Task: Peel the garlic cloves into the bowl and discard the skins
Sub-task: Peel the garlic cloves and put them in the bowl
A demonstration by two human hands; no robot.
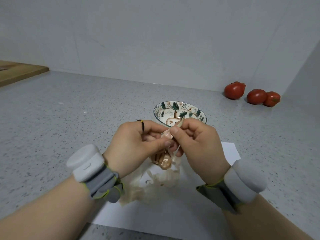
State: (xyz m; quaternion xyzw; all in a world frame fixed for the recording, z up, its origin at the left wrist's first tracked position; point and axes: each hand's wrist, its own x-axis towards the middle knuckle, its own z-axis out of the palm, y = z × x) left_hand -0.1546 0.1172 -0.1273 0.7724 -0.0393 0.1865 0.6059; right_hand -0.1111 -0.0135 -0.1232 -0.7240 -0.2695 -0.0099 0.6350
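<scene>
My left hand [136, 144] and my right hand [195, 142] meet above the counter and pinch one pinkish garlic clove [166, 135] between them. My right thumb and forefinger grip a strip of its skin [180, 123]. Below the hands lies a brown unpeeled garlic clove [163, 161] on a heap of pale papery skins [152, 184], which rests on a white paper sheet [228, 149]. A patterned bowl [180, 110] with green leaves stands just behind my fingers; its near side is hidden by them.
Three red tomatoes [252, 94] sit in the back right corner by the wall. A wooden board [19, 71] lies at the far left edge. Grey speckled countertop [69, 118] spreads to the left. Both wrists carry grey strapped bands.
</scene>
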